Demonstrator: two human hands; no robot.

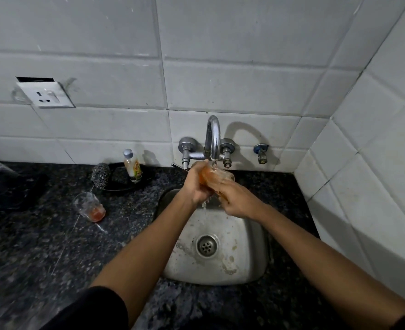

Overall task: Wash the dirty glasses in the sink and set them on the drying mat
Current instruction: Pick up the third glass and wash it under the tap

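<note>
A clear glass (217, 176) stained orange is held on its side under the running tap (213, 136), above the steel sink (251, 234). My left hand (195, 184) grips its left part, fingers curled round it. My right hand (237, 198) grips it from the right and below. Water runs off the glass into the basin. A second dirty glass (89, 207) with orange residue at its bottom stands on the dark granite counter (54, 246), left of the sink.
A steel scrubber (100, 178) and a small dish-soap bottle (132, 166) sit on a dark tray behind the second glass. Dark blurred items (4, 184) lie at the far left. A wall socket (45, 94) is upper left; tiled walls close the back and right.
</note>
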